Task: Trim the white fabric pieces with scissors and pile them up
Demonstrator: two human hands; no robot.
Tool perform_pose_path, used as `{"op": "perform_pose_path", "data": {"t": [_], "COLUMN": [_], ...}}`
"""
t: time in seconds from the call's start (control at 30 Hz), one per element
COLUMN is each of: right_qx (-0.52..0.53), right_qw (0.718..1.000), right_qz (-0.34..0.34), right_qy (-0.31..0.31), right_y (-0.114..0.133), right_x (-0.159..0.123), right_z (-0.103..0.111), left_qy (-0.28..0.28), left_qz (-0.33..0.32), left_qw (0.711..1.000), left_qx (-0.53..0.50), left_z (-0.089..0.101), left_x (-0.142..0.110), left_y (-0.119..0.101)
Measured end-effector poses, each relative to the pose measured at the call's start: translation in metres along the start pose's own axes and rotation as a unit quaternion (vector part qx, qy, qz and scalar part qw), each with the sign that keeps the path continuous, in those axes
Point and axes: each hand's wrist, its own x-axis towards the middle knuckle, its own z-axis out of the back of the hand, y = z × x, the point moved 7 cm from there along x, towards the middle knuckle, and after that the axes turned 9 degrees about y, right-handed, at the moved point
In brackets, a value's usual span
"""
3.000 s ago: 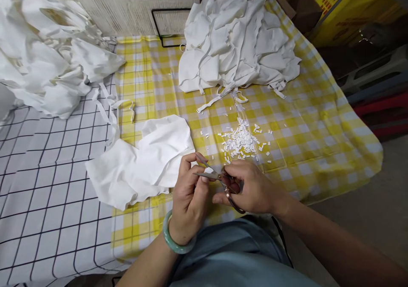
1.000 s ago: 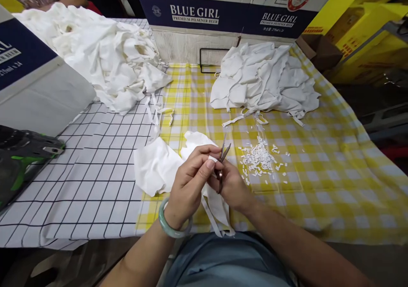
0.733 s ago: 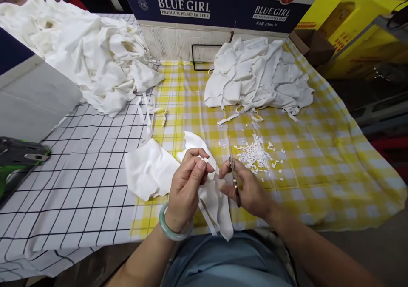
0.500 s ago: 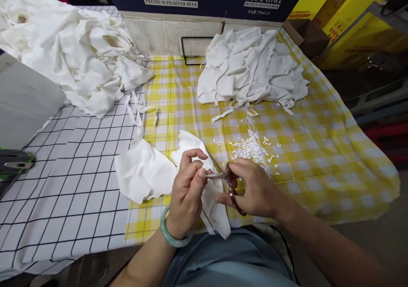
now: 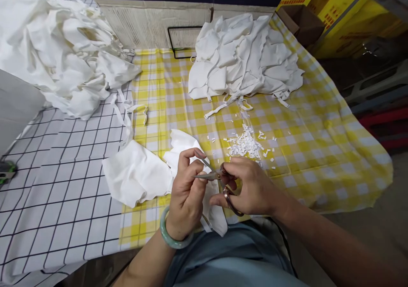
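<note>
My left hand (image 5: 188, 193), with a green bangle at its wrist, is closed in a pinch at the white fabric garment (image 5: 137, 174). The exact bit between its fingertips is hidden. The garment spreads flat to the left of this hand and hangs below it toward my lap. In my right hand (image 5: 247, 187) is a pair of scissors (image 5: 207, 176), fingers through the bronze-coloured handles. Its blades are apart and point left, across the left fingertips. Beyond the right hand lies a scatter of small white clippings (image 5: 247, 144).
A large heap of white garments (image 5: 66, 53) fills the back left; a neater pile (image 5: 245, 61) lies at the back right. Behind stand a beer carton (image 5: 153, 23) and a black wire frame (image 5: 170, 42). A brown box (image 5: 301, 23) is beyond the checked tablecloth (image 5: 331, 151).
The scissors have moved left, their blades now reaching farther across my left fingertips. The white bit seen there earlier no longer shows. The whole view has shifted slightly.
</note>
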Motion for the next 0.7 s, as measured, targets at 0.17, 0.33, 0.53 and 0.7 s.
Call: {"op": "perform_pose_path", "data": {"t": [0.17,0.33,0.53,0.7], "right_qx": [0.003,0.028,0.056,0.039], "right_qw": [1.0,1.0,0.998,0.997], "right_qz": [-0.004,-0.015,-0.03,-0.048], "right_qy": [-0.008,0.0,0.002,-0.036], "right_y": [0.0,-0.003,-0.012,-0.025], "right_x": [0.0,-0.001,-0.005,-0.02], "right_z": [0.0,-0.003,-0.005,0.003], "left_qy": [0.004,-0.005,-0.004,0.044], "left_qz": [-0.001,0.017,0.036,0.035], "left_qw": [1.0,1.0,0.999,0.998], "left_qx": [0.008,0.011,-0.006,-0.006], "left_z": [-0.002,-0.002,-0.005,-0.022], "left_x": [0.0,-0.001,0.0,0.012], "left_y": [-0.001,0.001,0.006,0.009]}}
